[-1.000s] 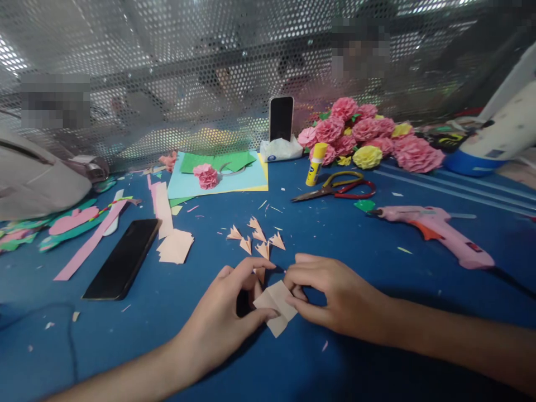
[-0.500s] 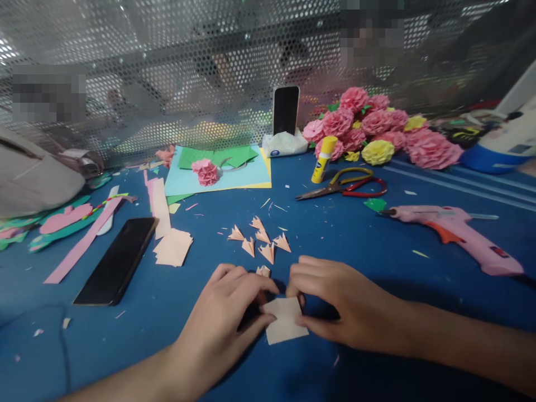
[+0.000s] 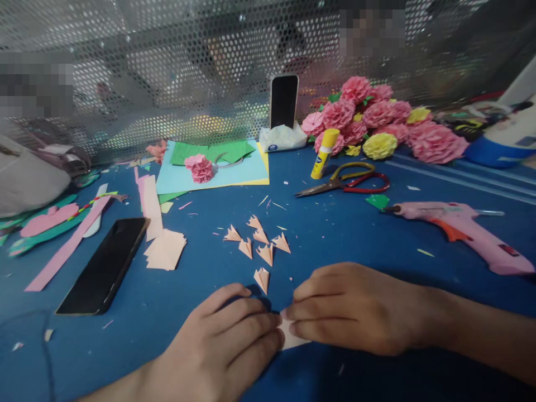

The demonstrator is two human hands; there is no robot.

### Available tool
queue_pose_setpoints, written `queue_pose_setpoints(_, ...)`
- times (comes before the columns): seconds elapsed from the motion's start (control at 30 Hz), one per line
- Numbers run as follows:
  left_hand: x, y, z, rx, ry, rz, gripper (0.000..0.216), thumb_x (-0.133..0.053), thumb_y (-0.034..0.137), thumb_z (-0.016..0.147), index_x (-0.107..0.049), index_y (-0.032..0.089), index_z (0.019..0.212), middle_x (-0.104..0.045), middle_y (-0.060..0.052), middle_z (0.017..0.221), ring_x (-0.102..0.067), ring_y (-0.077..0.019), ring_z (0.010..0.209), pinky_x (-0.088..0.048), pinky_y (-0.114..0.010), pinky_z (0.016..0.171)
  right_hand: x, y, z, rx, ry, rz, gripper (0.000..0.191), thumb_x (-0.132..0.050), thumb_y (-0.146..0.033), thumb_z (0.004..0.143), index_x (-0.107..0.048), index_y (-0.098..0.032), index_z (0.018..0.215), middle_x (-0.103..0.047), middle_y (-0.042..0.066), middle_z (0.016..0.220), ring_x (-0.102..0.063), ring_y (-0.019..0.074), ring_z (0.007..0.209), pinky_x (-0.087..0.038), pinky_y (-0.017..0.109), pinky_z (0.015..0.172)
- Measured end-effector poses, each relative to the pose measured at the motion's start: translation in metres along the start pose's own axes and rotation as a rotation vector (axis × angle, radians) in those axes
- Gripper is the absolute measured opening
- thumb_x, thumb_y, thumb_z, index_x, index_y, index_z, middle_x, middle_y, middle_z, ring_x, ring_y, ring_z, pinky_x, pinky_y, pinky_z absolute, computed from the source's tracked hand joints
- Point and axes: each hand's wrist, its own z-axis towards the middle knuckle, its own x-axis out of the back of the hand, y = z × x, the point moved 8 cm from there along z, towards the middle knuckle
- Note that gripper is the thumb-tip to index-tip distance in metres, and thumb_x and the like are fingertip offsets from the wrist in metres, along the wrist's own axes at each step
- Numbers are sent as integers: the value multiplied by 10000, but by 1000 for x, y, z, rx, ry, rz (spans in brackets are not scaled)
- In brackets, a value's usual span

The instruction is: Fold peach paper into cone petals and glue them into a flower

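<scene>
A small pale peach piece of paper lies on the blue table between my two hands, and most of it is hidden under the fingers. My left hand has its fingers bent, with the tips at the paper's left edge. From the other side, my right hand presses its fingers together on the paper's upper part. Both thumbs are out of sight. Just beyond the hands sits a folded peach paper piece, a small pleated cone, with several more like it grouped behind.
Left of the hands lie a stack of peach paper squares and a black phone. Scissors, a glue stick and a pink glue gun lie or stand to the right. Paper flowers are piled at the back.
The paper has gone from lying flat and largely visible to mostly covered, apparently folded. My fingers have moved over it, and the nearest cone piece is now uncovered. The view has shifted slightly.
</scene>
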Motion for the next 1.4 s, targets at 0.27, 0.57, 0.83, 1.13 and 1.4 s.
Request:
queue_pose_setpoints(0.27, -6, 8, -10, -80, 11, 30, 306, -402, 104, 997, -703, 110, 1059, -759, -68, 1043, -690, -181, 991, -495, -339, 1027, -1, 0, -2, 28, -6, -12, 298, -400, -119, 1018, -696, -140, 991, -731, 17, 1097, -644, 138, 985, -535, 293, 791)
queue_pose_setpoints(0.57, -8, 8, -11, -89, -3, 39, 282, -433, 112, 991, -701, 125, 1077, -760, -63, 1043, -692, -181, 984, -502, -351, 1021, 0, -3, -2, 45, 6, -24, 264, -429, -109, 1004, -690, -126, 974, -733, 22, 1066, -640, 148, 951, -518, 297, 753)
queue_pose_setpoints(0.83, -2, 11, 1, -111, -77, 86, 271, -459, 121, 995, -729, 148, 1014, -764, -21, 1055, -707, -166, 950, -510, -321, 977, 0, -4, -3, 62, 34, -22, 254, -433, -107, 999, -685, -118, 966, -729, 37, 1061, -627, 143, 961, -505, 293, 712)
queue_pose_setpoints(1.13, 0, 10, 1, -96, -74, 102, 185, -556, 163, 959, -740, 168, 981, -777, -8, 1006, -716, -170, 898, -544, -334, 921, -1, -3, -2, 50, 12, -27, 248, -436, -99, 997, -680, -112, 955, -729, 22, 1045, -615, 145, 963, -470, 297, 705)
queue_pose_setpoints(1.4, -1, 6, -5, -60, -60, 100, 241, -594, 351, 941, -739, 162, 982, -776, 3, 954, -694, -189, 903, -471, -368, 994, -7, -9, 1, -167, -16, -180, 271, -433, -263, 1016, -684, -173, 972, -706, 17, 1069, -566, 168, 1026, -412, 327, 800)
